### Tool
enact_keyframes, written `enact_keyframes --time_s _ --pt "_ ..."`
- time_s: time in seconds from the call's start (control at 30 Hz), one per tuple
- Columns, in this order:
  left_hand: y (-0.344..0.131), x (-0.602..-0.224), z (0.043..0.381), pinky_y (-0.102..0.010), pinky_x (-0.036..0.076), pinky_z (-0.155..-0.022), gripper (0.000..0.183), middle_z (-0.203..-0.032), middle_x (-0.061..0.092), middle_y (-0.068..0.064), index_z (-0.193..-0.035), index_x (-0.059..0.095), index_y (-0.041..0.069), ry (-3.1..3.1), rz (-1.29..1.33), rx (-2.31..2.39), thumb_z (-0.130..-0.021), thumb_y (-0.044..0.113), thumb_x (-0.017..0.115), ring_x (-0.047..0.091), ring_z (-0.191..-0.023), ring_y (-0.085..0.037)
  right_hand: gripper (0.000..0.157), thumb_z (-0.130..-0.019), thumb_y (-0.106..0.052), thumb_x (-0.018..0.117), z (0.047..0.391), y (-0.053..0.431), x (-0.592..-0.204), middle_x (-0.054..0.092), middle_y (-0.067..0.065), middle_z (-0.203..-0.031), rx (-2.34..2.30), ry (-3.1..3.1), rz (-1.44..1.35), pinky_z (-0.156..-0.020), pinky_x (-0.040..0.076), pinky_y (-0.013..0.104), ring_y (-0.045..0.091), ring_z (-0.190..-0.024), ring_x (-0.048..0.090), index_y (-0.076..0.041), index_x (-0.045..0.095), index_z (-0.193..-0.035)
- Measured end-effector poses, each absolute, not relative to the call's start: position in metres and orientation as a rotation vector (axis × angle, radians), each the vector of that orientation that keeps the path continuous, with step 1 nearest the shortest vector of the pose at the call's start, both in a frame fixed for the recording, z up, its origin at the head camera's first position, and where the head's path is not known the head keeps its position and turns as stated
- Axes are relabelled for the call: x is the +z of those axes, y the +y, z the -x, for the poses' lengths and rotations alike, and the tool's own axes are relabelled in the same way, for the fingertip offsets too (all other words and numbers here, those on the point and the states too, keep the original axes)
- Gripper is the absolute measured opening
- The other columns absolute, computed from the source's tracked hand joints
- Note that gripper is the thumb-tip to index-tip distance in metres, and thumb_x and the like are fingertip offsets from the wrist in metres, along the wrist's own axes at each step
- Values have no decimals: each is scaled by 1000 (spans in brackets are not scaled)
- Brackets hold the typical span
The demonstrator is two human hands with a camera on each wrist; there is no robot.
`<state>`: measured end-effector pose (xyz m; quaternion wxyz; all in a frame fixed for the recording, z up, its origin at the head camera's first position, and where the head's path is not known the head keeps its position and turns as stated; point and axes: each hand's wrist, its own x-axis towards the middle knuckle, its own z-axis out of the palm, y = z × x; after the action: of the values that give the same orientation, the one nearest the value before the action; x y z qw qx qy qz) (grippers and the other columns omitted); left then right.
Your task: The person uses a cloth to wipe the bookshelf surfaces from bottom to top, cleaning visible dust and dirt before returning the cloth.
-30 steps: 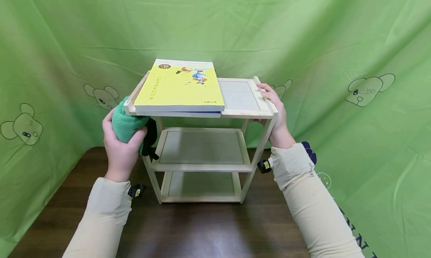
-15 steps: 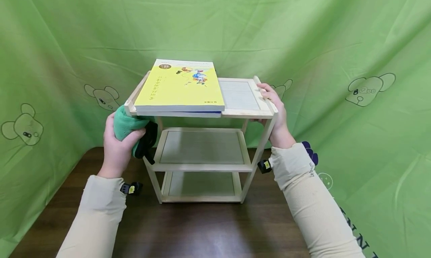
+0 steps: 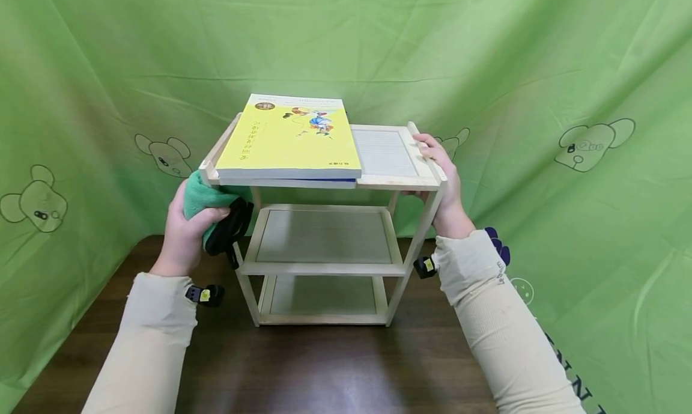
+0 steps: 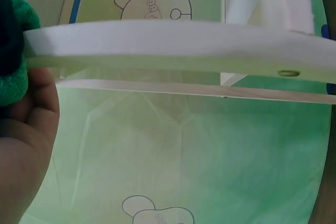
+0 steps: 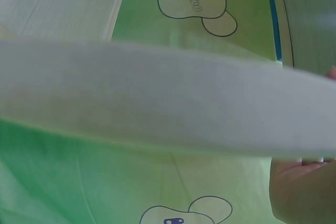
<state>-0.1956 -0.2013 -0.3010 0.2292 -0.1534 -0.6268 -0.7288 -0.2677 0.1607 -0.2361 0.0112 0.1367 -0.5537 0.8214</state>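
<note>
A three-tier whitewashed wooden shelf rack (image 3: 324, 269) stands in the middle of the head view. My left hand (image 3: 181, 234) holds a bunched green plush cloth item (image 3: 202, 197) with a black part (image 3: 231, 226) against the top tier's left end, below its side rail. What exactly this item is cannot be made out. At the other end, my right hand (image 3: 446, 185) grips the top tier's right side, fingers over the edge and some hidden beneath. A thick yellow book (image 3: 292, 140) lies flat on the top tier, over another book with a blue edge (image 3: 324, 180).
Green fabric (image 3: 346, 41) with printed bear heads hangs behind and at both sides. The rack stands on a dark brown wooden surface (image 3: 324, 366). Its middle shelf (image 3: 327, 234) and bottom shelf (image 3: 323, 295) sit under the top tier.
My left hand and forearm have shifted slightly left and up. The green cloth has turned, and its black part has swung lower. My right hand, the rack and the books have stayed put.
</note>
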Motion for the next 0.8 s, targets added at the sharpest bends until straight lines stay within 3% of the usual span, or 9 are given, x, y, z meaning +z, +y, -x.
enact_keyframes --time_s 0.3,0.8 --pt "-202 -301 195 -19 45 -81 51 -111 57 -2 -124 47 10 -1753 426 -1995 -77 -8 55 51 -94 -11 29 -91 -19 35 268 160 -236 38 6 -126 2561 -1731 -425 -44 43 24 21 -93 44 -18 48 -118" --pt "-179 -319 190 -28 35 -77 64 -113 49 5 -132 41 15 -1751 106 -1667 -74 6 66 43 -95 -13 31 -91 -19 36 266 161 -236 37 6 -130 2553 -1732 -397 -44 43 23 21 -94 44 -19 49 -119"
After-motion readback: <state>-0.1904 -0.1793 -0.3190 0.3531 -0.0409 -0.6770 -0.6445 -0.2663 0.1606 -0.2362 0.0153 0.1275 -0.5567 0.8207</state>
